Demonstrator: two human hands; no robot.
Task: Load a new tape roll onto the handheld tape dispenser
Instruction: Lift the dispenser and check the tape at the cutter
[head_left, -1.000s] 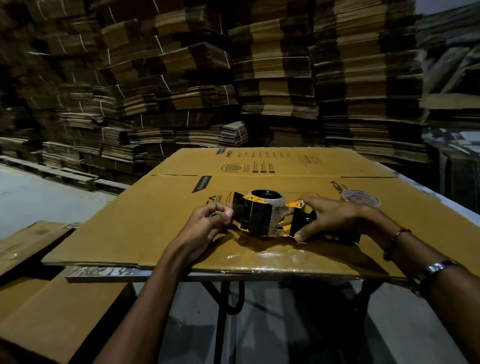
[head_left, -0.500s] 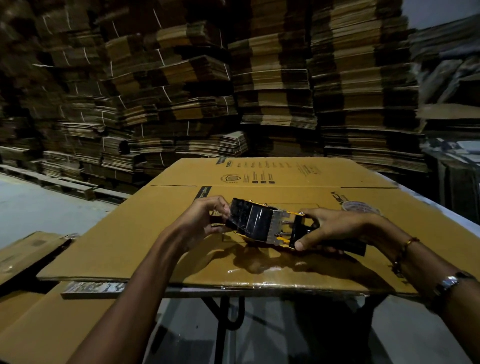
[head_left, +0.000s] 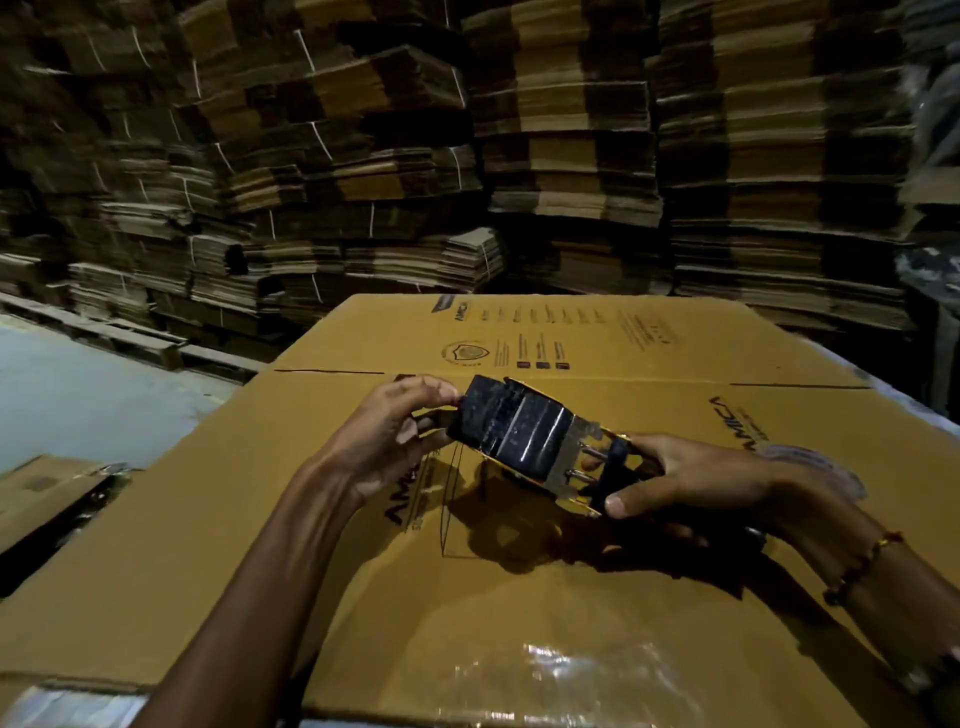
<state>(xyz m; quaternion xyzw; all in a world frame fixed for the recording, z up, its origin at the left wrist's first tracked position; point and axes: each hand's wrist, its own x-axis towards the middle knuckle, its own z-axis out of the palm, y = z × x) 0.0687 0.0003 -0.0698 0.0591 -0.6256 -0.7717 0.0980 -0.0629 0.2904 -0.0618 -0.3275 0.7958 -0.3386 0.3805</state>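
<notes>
**Ana:** Head view first: where is the tape dispenser (head_left: 524, 447) relative to the hands?

**Ben:** Between them, lifted just above the flattened carton (head_left: 597, 613) that covers the bench. The right hand (head_left: 691, 483) sits at the dispenser's near-right end, fingers and thumb curled around the black handle part. The left hand (head_left: 387, 436) is at the far-left end, fingertips pinching the dark front edge.

**Ana:** So both hands are closed on it?

**Ben:** Yes, each one clamps its own end. Neither is free.

**Ana:** And the long axis?

**Ben:** It runs from the dispenser's far-left end down to its near-right end, tilted, with the broad dark face turned up toward the camera. Two metal pins show near the handle end, beside the yellow side plate.

**Ana:** Where's the tape roll?

**Ben:** I cannot pick it out for certain. The dark, glossy face may be the roll or a cover; the light is too dim to say.

**Ana:** Which hand would do the next bit?

**Ben:** My guess: the right keeps the handle steady as the anchor, and the left, being at the working end, does the fitting or threading. That turns on the front end pointing left, straight at the left fingertips.

**Ana:** Anything else near the dispenser?

**Ben:** Clear tape glints on the carton's near edge, and stacks of flat cardboard (head_left: 561, 156) stand well behind it.
</notes>
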